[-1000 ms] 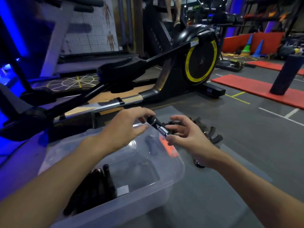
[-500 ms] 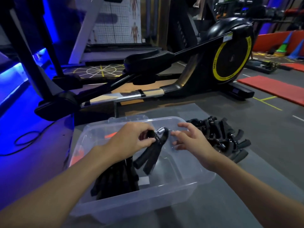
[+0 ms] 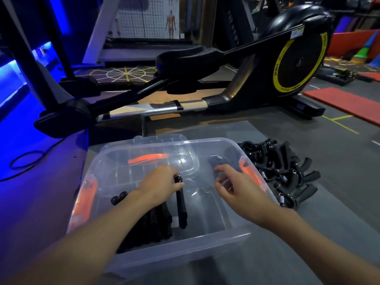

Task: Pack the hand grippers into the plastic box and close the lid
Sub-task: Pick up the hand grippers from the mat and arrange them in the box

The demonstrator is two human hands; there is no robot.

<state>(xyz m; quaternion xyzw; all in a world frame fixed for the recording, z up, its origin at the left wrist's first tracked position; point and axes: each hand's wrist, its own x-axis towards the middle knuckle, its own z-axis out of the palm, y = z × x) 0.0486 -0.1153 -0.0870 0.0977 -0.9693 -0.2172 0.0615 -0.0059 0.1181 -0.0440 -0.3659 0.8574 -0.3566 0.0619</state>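
1. The left hand [image 3: 158, 187] is down inside the clear plastic box [image 3: 185, 254], its fingers curled round the top end of one black hand gripper [image 3: 182, 206].
2. That hand gripper lies with its long axis running near to far. Its knobbed end points away, just past the knuckles, and its handle end points back toward the person, low in the box.
3. Just to its left, against the near-left part of the box, the packed grippers [image 3: 156, 225] lie in a dark row along the same near-to-far line. The left forearm partly hides them.
4. The right hand [image 3: 236, 191] hovers over the right half of the box, fingers loosely bent and apart, with nothing in them.
5. The box is uncovered, and its orange latches show on both side walls.
6. The clear lid [image 3: 156, 140] sits behind the far wall of the box.
7. A pile of grippers [image 3: 287, 173] lies jumbled on the grey floor mat [image 3: 308, 233], just right of the box, handles pointing every way.
8. A black elliptical machine [image 3: 287, 58] with a yellow-ringed wheel stands beyond.
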